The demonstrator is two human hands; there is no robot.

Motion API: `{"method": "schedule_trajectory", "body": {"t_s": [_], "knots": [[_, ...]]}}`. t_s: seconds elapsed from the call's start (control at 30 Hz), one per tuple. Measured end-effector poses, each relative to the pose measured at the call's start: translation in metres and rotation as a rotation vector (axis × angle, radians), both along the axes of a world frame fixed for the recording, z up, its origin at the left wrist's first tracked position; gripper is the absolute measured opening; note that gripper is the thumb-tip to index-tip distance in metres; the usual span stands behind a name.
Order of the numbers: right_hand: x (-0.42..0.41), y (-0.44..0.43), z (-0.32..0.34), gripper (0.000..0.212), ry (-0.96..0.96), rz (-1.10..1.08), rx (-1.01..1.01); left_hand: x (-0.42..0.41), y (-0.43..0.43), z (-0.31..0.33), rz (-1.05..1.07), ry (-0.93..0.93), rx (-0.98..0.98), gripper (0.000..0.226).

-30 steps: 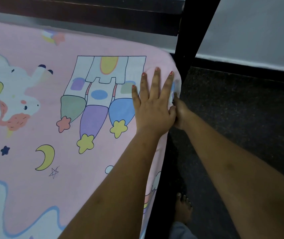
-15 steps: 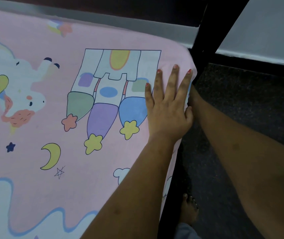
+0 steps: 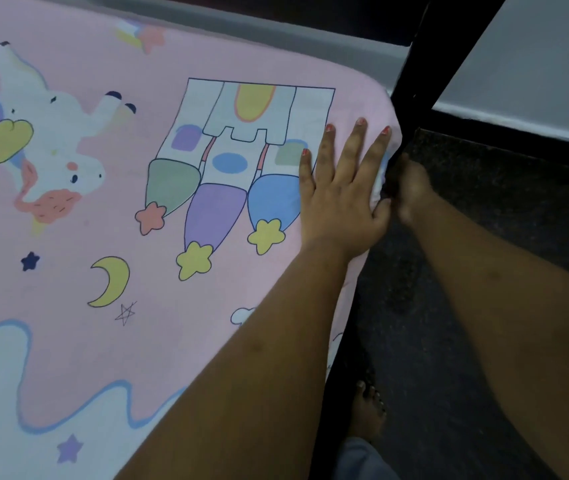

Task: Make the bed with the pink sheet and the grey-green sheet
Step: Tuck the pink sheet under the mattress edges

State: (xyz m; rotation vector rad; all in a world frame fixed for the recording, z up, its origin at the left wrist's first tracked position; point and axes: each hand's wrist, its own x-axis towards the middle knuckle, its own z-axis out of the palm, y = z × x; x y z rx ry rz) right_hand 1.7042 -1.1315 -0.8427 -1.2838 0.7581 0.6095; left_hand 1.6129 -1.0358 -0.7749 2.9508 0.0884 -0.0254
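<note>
Head view: the grip of your left hand [image 3: 342,199] is apart, with the straight fingers pressing flat on the pink sheet [image 3: 137,306] at the corner of the bed. Your right hand [image 3: 413,192] is low at the side of this corner, just beside the black post [image 3: 411,74]. It is blurred, so I cannot tell its grip. The pink sheet lies smooth, so I judge it nearly done. The grey-green sheet is not in view and is left to do. I count one sheet, two hands, one post, one bare foot [image 3: 368,410].
</note>
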Motion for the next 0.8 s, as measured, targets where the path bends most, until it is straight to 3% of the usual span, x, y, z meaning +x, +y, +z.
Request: {"method": "schedule_trajectory", "body": {"t_s": [0.17, 0.27, 0.47, 0.53, 0.63, 0.7, 0.8], "knots": [[-0.079, -0.036, 0.005, 0.044, 0.049, -0.069, -0.068, 0.003, 0.013, 0.029, -0.022, 0.086, -0.318, 0.062], [-0.141, -0.035, 0.017, 0.049, 0.115, -0.069, -0.010, -0.028, 0.023, 0.047, 0.080, 0.009, -0.523, 0.047], [-0.258, 0.006, 0.045, 0.051, 0.013, -0.160, 0.051, -0.213, 0.044, 0.050, 0.283, -0.001, -0.491, 0.043], [-0.293, 0.024, 0.054, 0.047, -0.124, -0.191, -0.056, -0.285, 0.058, 0.051, 0.356, 0.013, -0.466, 0.048], [-0.363, 0.060, 0.081, 0.048, -0.424, -0.095, -0.433, -0.390, 0.084, 0.054, 0.464, 0.063, -0.433, 0.054], [-0.412, 0.086, 0.100, 0.049, -0.633, 0.109, -0.742, -0.444, 0.101, 0.054, 0.519, 0.103, -0.387, 0.051], [-0.486, 0.130, 0.115, 0.054, -0.981, 0.608, -0.991, -0.511, 0.127, 0.054, 0.632, 0.140, -0.302, 0.054]]}}
